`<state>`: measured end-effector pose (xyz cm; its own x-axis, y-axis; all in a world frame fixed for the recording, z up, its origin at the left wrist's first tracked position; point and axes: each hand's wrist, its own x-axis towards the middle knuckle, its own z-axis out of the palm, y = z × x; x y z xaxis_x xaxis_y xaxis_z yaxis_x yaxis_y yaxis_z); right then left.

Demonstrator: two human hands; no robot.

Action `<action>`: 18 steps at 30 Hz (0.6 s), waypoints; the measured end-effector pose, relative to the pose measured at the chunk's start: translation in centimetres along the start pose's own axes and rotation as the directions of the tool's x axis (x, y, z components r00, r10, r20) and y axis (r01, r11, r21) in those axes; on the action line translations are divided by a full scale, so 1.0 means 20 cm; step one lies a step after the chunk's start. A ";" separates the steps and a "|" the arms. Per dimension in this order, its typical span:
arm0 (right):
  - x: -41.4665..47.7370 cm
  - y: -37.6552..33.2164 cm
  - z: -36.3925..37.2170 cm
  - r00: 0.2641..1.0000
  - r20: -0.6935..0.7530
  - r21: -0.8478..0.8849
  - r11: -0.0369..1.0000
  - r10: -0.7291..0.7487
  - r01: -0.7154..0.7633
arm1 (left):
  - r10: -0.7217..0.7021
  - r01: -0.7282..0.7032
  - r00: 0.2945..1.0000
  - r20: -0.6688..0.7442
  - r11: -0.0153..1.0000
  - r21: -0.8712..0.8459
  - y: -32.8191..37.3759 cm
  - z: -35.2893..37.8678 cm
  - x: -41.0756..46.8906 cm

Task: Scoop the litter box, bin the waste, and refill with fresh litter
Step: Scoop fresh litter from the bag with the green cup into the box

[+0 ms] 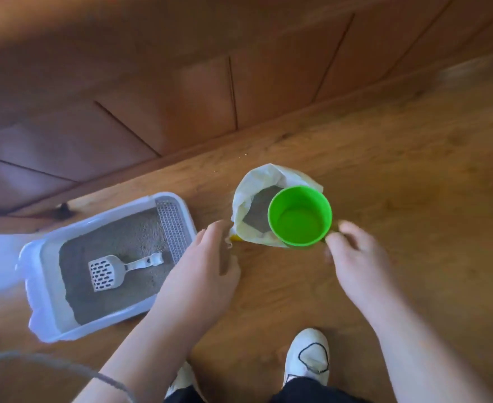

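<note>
A white litter box (pixel 38 286) sits on the wooden floor at the left, holding grey litter with a white slotted scoop (pixel 108 271) lying on it. To its right stands an open white litter bag (pixel 254 184) with grey litter inside. An empty green cup (pixel 300 216) hovers over the bag's mouth, and my right hand (pixel 356 257) grips its handle at the cup's right side. My left hand (pixel 207 257) pinches the bag's near-left edge, between the box and the bag.
Wooden cabinet doors (pixel 181 97) run along the back, meeting the floor in a diagonal line. My two white shoes (pixel 308 356) are at the bottom centre. A grey curved rim (pixel 35 362) shows at the bottom left. A few litter grains lie near the cabinet base.
</note>
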<state>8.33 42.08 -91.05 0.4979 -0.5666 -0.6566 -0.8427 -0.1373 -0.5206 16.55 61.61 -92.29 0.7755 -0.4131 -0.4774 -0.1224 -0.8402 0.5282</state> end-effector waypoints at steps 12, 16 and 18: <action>0.51 -0.14 0.14 0.945 0.290 -0.594 0.746 -0.151 0.302 | 0.067 -0.198 0.944 0.324 0.899 0.391 -0.25 0.11 0.47; 0.54 -0.23 0.20 0.932 0.336 -0.699 0.627 -0.137 0.345 | 0.083 -0.222 0.939 0.333 0.886 0.407 -0.25 0.17 0.56; 0.53 -0.22 0.21 0.934 0.341 -0.678 0.659 -0.110 0.325 | 0.050 -0.205 0.939 0.341 0.877 0.434 -0.21 0.22 0.51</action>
<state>18.15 40.11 -97.96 0.6273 -0.2373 -0.7418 -0.5324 -0.8258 -0.1861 22.25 59.41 -102.43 0.5105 -0.5498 -0.6611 -0.5348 -0.8051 0.2565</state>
